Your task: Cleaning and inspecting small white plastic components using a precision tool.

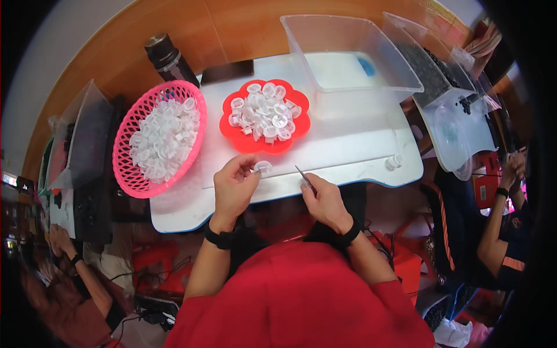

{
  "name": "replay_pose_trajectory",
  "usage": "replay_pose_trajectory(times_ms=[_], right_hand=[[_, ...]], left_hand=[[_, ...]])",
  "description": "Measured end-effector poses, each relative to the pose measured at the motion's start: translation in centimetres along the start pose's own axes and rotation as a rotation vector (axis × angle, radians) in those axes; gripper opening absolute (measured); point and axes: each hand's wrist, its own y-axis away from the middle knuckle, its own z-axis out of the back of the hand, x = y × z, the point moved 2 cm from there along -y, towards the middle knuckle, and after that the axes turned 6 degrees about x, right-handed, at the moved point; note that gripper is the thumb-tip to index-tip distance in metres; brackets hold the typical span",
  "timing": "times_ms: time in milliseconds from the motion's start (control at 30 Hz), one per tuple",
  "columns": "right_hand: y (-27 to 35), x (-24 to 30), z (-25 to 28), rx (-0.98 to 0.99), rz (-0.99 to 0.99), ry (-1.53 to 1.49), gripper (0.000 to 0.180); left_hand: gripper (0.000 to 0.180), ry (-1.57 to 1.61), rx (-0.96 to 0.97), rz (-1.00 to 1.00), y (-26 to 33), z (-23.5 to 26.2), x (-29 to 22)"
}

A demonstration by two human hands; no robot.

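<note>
Between thumb and fingertips, my left hand (233,185) pinches a small round clear-white plastic part (263,167) above the table's near edge. My right hand (325,200) is closed around a slim, pointed metal tool (304,177); most of its handle is hidden in the fingers, so its exact kind does not show. The tip points toward the plastic part but stays apart from it. Just beyond my hands, a red flower-shaped plate (235,134) carries a heap of similar white parts (268,113). At left, a tilted pink lattice basket (129,174) holds many more (165,139).
A large clear plastic bin (348,52) stands at the back right of the white table (342,142). A dark flask (168,58) and a dark flat object (228,71) are at the back. One loose white part (394,162) lies near the right edge. Other people's hands (513,168) appear at both sides.
</note>
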Motion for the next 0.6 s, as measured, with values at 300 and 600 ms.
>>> replay_pose_trajectory(times_ms=[300,600], right_hand=[[-1.3,3.1,-1.6,0.273,-0.328,-0.746,0.019],[-1.2,3.2,-2.8,0.265,-0.612,-1.272,0.012]], left_hand=[[0.03,0.0,0.198,0.031,3.1,-0.6,1.2],[0.028,0.405,0.084,0.216,3.8,-1.9,2.5]])
